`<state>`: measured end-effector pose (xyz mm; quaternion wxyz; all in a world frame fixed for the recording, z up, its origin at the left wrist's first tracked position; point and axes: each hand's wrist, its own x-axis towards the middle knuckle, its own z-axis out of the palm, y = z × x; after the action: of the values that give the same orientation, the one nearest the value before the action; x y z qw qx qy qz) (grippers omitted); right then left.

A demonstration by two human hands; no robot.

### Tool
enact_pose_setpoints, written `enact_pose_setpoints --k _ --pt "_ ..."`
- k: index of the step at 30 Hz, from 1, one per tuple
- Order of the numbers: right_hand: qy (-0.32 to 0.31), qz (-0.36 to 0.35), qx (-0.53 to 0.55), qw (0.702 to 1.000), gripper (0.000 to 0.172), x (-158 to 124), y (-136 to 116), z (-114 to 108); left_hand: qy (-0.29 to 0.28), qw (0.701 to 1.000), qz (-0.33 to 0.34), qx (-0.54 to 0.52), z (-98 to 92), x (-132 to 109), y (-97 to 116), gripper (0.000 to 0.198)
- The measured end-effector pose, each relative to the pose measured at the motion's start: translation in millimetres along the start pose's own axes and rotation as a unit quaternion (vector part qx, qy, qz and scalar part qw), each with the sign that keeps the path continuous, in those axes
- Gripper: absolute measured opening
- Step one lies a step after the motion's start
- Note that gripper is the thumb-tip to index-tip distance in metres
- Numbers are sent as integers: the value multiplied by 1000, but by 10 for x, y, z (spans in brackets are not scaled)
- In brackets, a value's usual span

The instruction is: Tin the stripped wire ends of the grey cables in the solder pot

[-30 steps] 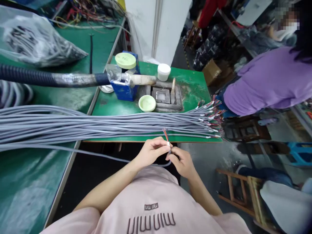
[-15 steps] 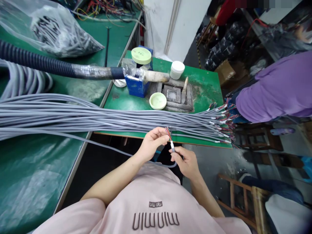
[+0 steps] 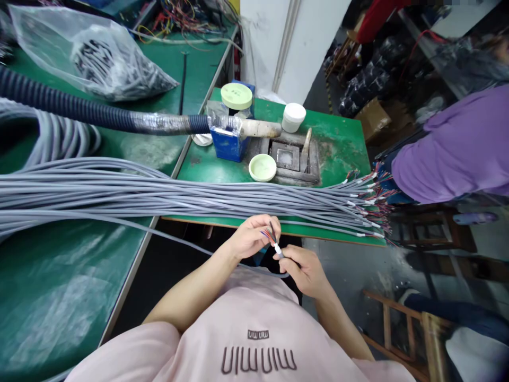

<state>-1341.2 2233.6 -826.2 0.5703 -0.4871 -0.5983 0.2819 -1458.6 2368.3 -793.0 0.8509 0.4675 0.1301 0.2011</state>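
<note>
Close to my body, my right hand [image 3: 302, 268] pinches a grey cable [image 3: 191, 246] just below the white band [image 3: 277, 248] at its stripped end. Thin coloured wires [image 3: 269, 235], among them red, blue and black ones, fan out from that end. My left hand [image 3: 254, 236] is closed at these wires, thumb and fingertips on the dark strands. The cable loops under my hands and runs off to the left. Behind them, a thick bundle of grey cables [image 3: 222, 196] lies across the green table [image 3: 342, 140], its stripped wire ends [image 3: 379, 204] at the right.
A solder pot [image 3: 287, 157] is set in the table, beside a round dish [image 3: 262, 167], a white jar [image 3: 293, 116] and a blue box [image 3: 228, 142]. A black corrugated hose [image 3: 107, 114] reaches over from the left. A person in purple [image 3: 469, 148] is at the right.
My left hand has shifted on the wires. The coloured wires now lean left, apart from the dark strands, which stand up. The whole view has moved slightly.
</note>
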Motion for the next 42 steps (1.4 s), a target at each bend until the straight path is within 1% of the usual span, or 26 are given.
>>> enact_pose_setpoints --k 2,3,4,7,8,9,11,13,15,18,21,23,25,26,28,30,32,33,35,37,40,42 --pt "-4 11 21 1000 15 -8 11 10 11 1000 20 13 16 5 5 19" --pt "5 21 43 999 13 -9 21 25 25 999 29 29 31 9 4 20" --pt "23 32 70 997 18 -4 31 46 43 997 36 49 50 14 -1 20" --pt "118 51 127 983 50 50 53 136 79 992 32 95 126 33 -42 21" --pt "153 50 123 979 53 78 55 167 83 992 23 93 153 39 -63 22" --pt "185 48 108 976 51 105 55 195 87 993 11 82 180 44 -85 23" --pt "233 40 68 969 38 150 57 235 107 993 -15 48 226 50 -126 27" --pt "260 25 38 964 24 174 66 251 133 990 -32 17 266 51 -156 31" --pt "279 14 25 960 18 184 83 251 142 989 -30 -2 302 49 -176 32" --pt "313 8 12 950 19 212 110 229 146 989 11 -3 351 52 -188 30" --pt "340 -34 -57 938 18 262 121 169 180 980 81 40 365 66 -165 26" --pt "347 -70 -100 930 16 293 121 106 207 967 129 75 347 77 -127 24" --pt "352 -87 -116 925 15 316 119 43 228 954 170 96 314 86 -82 22" --pt "350 -87 -115 926 16 326 118 20 233 949 185 102 298 88 -62 22" --pt "325 -76 -91 938 17 351 112 3 229 947 200 108 275 84 -31 20" --pt "273 -59 -56 959 30 384 102 27 216 951 195 109 270 71 -13 18" --pt "232 -40 -43 971 42 420 83 78 202 956 187 104 276 51 -1 17" --pt "226 -36 -46 972 42 434 71 105 197 958 184 100 281 41 4 17" --pt "232 -33 -57 971 29 451 44 153 193 962 171 88 288 23 10 18" --pt "241 -41 -64 967 19 452 22 181 194 969 138 63 295 10 5 21" --pt "268 -57 -80 958 12 440 17 176 188 978 88 21 312 2 -28 26" --pt "287 -62 -95 951 10 437 27 146 191 977 91 15 332 5 -49 26"
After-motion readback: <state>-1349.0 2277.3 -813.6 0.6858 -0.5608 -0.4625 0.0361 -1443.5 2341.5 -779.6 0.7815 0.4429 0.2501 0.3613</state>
